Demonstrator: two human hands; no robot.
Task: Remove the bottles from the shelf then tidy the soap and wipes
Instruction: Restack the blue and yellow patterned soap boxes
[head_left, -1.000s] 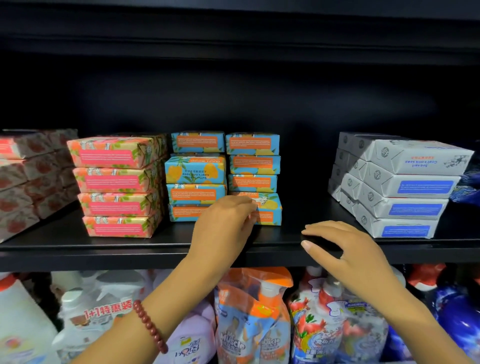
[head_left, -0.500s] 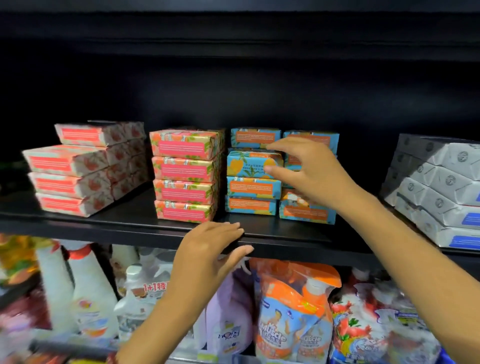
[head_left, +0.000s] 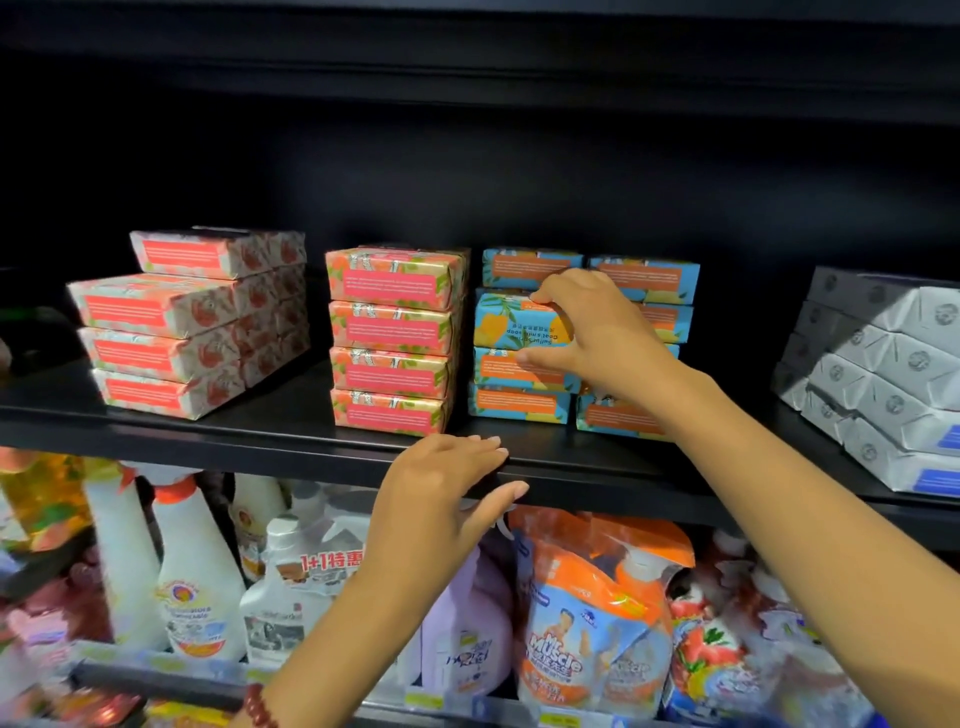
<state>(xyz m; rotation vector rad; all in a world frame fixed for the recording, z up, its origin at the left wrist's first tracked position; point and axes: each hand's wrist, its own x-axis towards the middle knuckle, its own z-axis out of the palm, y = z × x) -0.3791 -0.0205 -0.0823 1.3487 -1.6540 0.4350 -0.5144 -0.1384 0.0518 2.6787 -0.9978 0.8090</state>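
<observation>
1. Where our right hand (head_left: 608, 332) reaches into the shelf (head_left: 597, 467), fingers above and thumb below pinch a blue soap box (head_left: 514, 325), second from the top of the left blue stack.
2. Our left hand (head_left: 441, 488) rests on the shelf's front edge, fingers straight, holding nothing.
3. Pink soap stack (head_left: 395, 338), four high, just left of the blue stacks.
4. Peach-print packs (head_left: 171, 332) further left; grey packs (head_left: 883, 364) well to the right.
5. Spray bottles (head_left: 197, 571) and an orange refill pouch (head_left: 597, 613) on the level below.
</observation>
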